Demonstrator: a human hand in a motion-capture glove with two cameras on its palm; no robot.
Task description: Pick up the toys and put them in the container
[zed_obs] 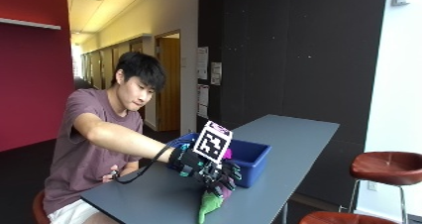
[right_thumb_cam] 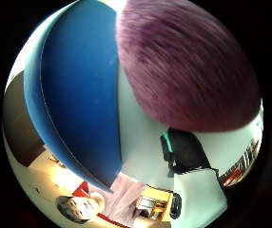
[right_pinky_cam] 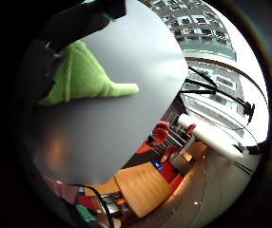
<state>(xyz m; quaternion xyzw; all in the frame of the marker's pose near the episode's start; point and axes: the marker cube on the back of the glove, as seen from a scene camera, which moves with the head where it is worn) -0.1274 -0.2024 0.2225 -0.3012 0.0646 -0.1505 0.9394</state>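
My gloved right hand (zed_obs: 210,170) hovers low over the grey table (zed_obs: 284,149), just in front of the blue container (zed_obs: 254,157). Its fingers curl round the wide end of a green plush toy (zed_obs: 210,205), whose narrow tip points down onto the tabletop. The little finger side palm view shows the same green plush toy (right_pinky_cam: 81,76) against the black fingers. A purple fuzzy toy (right_thumb_cam: 188,66) sits very close to the thumb side of the palm, beside the blue container's wall (right_thumb_cam: 79,85). I cannot tell whether the purple toy is held. A bit of the purple toy (zed_obs: 228,153) shows between hand and container.
The person sits at the table's near-left end, bare hand down by the lap. Brown stools (zed_obs: 386,167) stand to the right of the table. A dark wall runs behind the table's far end.
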